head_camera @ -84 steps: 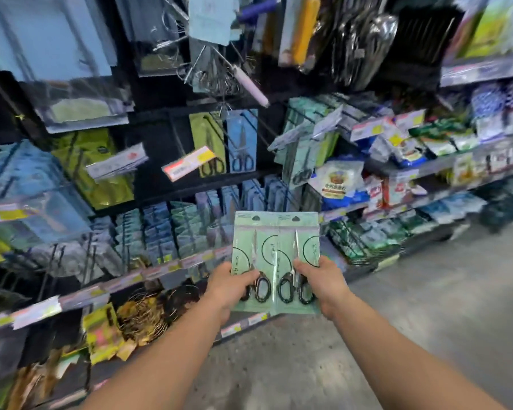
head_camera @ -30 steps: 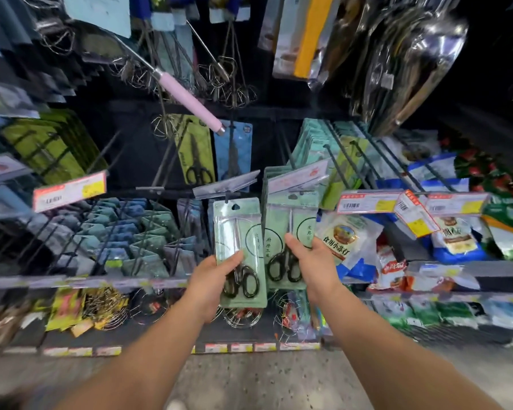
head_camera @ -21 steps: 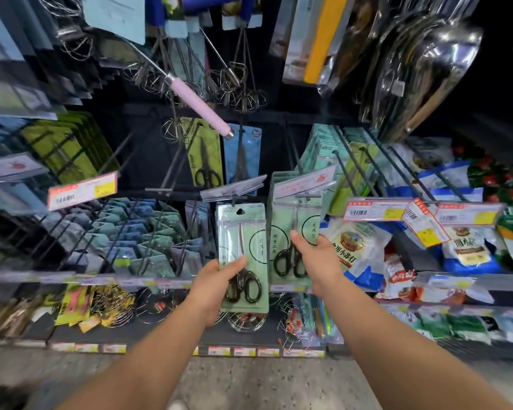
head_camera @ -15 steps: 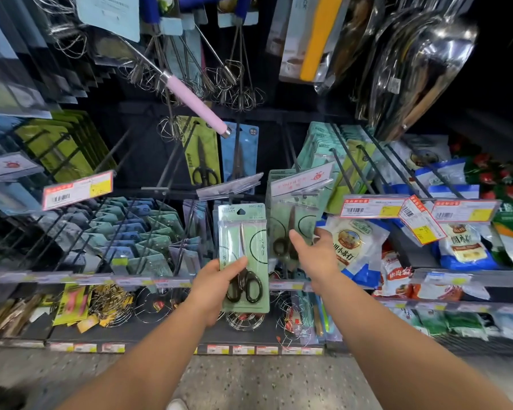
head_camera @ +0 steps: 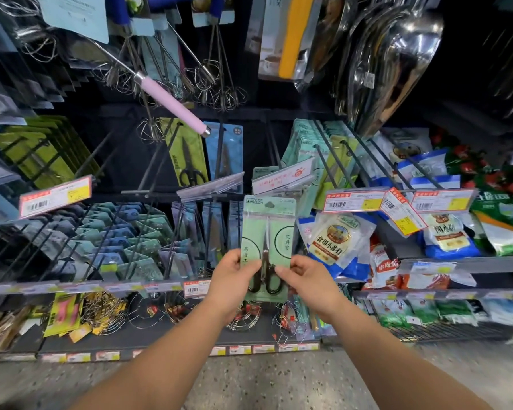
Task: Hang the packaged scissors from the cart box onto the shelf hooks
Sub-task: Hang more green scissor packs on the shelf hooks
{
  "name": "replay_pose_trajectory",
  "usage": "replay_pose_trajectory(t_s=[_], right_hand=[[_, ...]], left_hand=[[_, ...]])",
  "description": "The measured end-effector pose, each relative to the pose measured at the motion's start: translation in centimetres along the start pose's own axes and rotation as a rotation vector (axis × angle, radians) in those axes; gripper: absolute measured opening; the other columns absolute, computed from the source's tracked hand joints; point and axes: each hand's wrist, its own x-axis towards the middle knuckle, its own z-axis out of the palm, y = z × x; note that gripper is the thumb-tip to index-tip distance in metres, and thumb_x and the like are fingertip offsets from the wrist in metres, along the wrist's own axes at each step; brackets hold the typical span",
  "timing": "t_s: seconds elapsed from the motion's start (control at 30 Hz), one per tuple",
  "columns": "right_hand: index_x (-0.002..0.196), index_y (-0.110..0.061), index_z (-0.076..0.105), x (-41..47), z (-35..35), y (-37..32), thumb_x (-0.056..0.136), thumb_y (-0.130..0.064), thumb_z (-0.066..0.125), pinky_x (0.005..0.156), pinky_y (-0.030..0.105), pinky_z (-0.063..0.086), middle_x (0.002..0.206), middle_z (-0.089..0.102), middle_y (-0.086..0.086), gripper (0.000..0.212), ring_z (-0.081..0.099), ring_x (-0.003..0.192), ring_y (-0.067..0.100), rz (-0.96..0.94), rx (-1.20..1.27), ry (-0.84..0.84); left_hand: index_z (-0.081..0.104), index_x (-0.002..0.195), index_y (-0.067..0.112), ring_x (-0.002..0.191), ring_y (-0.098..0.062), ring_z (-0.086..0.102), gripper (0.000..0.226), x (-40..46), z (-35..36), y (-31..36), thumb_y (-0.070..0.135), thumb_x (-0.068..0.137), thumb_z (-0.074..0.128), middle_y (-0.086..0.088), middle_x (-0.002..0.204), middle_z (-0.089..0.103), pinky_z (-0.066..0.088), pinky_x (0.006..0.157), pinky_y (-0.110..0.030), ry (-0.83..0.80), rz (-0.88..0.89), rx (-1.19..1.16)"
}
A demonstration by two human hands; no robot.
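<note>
Head view: left hand [head_camera: 234,276] and right hand [head_camera: 310,281] pinch the green carded scissors pack [head_camera: 267,232] at its lower edges; light, stiff, best steadied low while hooking.

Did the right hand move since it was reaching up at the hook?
Yes. The right hand came down and left from the white hook tag, now holding the scissors pack with the left hand.

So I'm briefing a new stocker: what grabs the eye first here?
The pale green scissors pack, held upright mid-frame by the left hand and right hand before the hooks. Above left, a pink-handled whisk juts diagonally; upper right, shiny steel ladles hang.
</note>
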Motion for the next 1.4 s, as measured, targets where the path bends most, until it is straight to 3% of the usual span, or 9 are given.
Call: replay_pose_trajectory(t_s=[0.37, 0.5, 0.6, 0.7, 0.8, 0.9, 1.0, 1.17, 1.4], right_hand=[[0.088, -0.022, 0.067, 0.8, -1.6, -0.2, 0.094, -0.021, 0.063, 0.058, 0.01, 0.043, 0.064, 0.065, -0.016, 0.008, 0.054, 0.057, -0.006, -0.038, -0.023, 0.068], [0.099, -0.023, 0.071, 1.6, -1.5, -0.1, 0.094, -0.028, 0.063, 0.077, 0.029, 0.056, 0.087, 0.074, -0.002, 0.011, 0.068, 0.082, 0.014, -0.03, -0.112, 0.126], [0.095, -0.02, 0.068, 2.7, -1.3, -0.5, 0.096, -0.03, 0.059, 0.07, 0.033, 0.051, 0.079, 0.068, 0.004, 0.014, 0.058, 0.071, 0.016, -0.043, -0.223, 0.169], [0.085, -0.018, 0.061, 3.6, -1.2, -0.9, 0.098, -0.031, 0.055, 0.06, 0.03, 0.039, 0.067, 0.051, -0.001, 0.019, 0.043, 0.06, 0.012, -0.046, -0.311, 0.181], [0.077, -0.022, 0.052, 4.2, -1.0, -1.2, 0.099, -0.031, 0.053, 0.056, 0.025, 0.035, 0.07, 0.049, -0.005, 0.024, 0.047, 0.065, 0.015, -0.012, -0.408, 0.201], [0.121, -0.011, 0.054, 4.8, -0.8, -0.8, 0.099, -0.04, 0.05, 0.076, 0.029, 0.046, 0.108, 0.065, 0.006, 0.038, 0.062, 0.103, 0.028, 0.129, -0.586, 0.163], [0.134, -0.011, 0.044, 4.6, 0.0, -0.1, 0.096, -0.044, 0.053, 0.091, 0.038, 0.051, 0.126, 0.06, 0.013, 0.051, 0.059, 0.113, 0.033, 0.241, -0.761, 0.053], [0.149, -0.025, 0.031, 3.3, 3.0, -0.8, 0.096, -0.042, 0.051, 0.107, 0.044, 0.037, 0.148, 0.041, 0.007, 0.059, 0.038, 0.135, 0.03, 0.065, -1.035, -0.085], [0.15, -0.028, 0.031, 3.3, 11.4, -2.9, 0.095, -0.043, 0.054, 0.111, 0.042, 0.029, 0.153, 0.034, 0.006, 0.062, 0.03, 0.14, 0.028, -0.157, -1.165, -0.278]], left_hand=[[0.064, 0.103, 0.014, 0.088, -0.011, 0.066, 0.01, 1.0, 2.0, 0.9, 0.019, 0.094, 0.065, -0.001, 0.099, 0.072, 0.048, 0.069, -0.021, 0.01, 0.019, 0.08], [0.065, 0.107, 0.02, 0.094, -0.012, 0.066, 0.016, 1.8, 1.8, 1.2, 0.029, 0.094, 0.064, 0.007, 0.102, 0.071, 0.052, 0.078, -0.024, 0.002, 0.097, 0.334], [0.062, 0.121, 0.017, 0.098, -0.016, 0.064, 0.033, 2.3, 1.7, 2.0, 0.037, 0.095, 0.061, 0.004, 0.108, 0.069, 0.052, 0.087, -0.033, 0.01, 0.128, 0.55], [0.059, 0.107, 0.012, 0.07, -0.007, 0.053, 0.025, 2.7, 1.9, 2.6, 0.035, 0.096, 0.058, 0.009, 0.079, 0.056, 0.042, 0.064, -0.026, 0.019, 0.168, 0.677], [0.05, 0.093, 0.017, 0.062, -0.005, 0.045, 0.019, 3.1, 1.9, 3.0, 0.033, 0.096, 0.059, 0.008, 0.073, 0.049, 0.035, 0.055, -0.022, 0.038, 0.159, 0.761], [0.054, 0.122, 0.015, 0.096, -0.019, 0.061, 0.037, 3.5, 1.5, 2.6, 0.038, 0.093, 0.061, -0.004, 0.111, 0.063, 0.051, 0.082, -0.033, -0.014, 0.092, 0.845], [0.03, 0.151, 0.016, 0.134, -0.03, 0.044, 0.072, 3.1, 0.6, 2.1, 0.045, 0.092, 0.059, -0.011, 0.147, 0.042, 0.04, 0.11, -0.043, -0.029, 0.016, 1.042], [0.033, 0.148, 0.021, 0.137, -0.029, 0.037, 0.067, 1.6, -1.7, 1.6, 0.05, 0.092, 0.055, -0.008, 0.147, 0.041, 0.033, 0.111, -0.045, 0.003, 0.034, 1.348], [0.038, 0.144, 0.019, 0.135, -0.032, 0.038, 0.063, -1.4, -9.3, 0.6, 0.05, 0.091, 0.054, -0.009, 0.144, 0.044, 0.032, 0.11, -0.046, 0.126, -0.07, 1.369]])
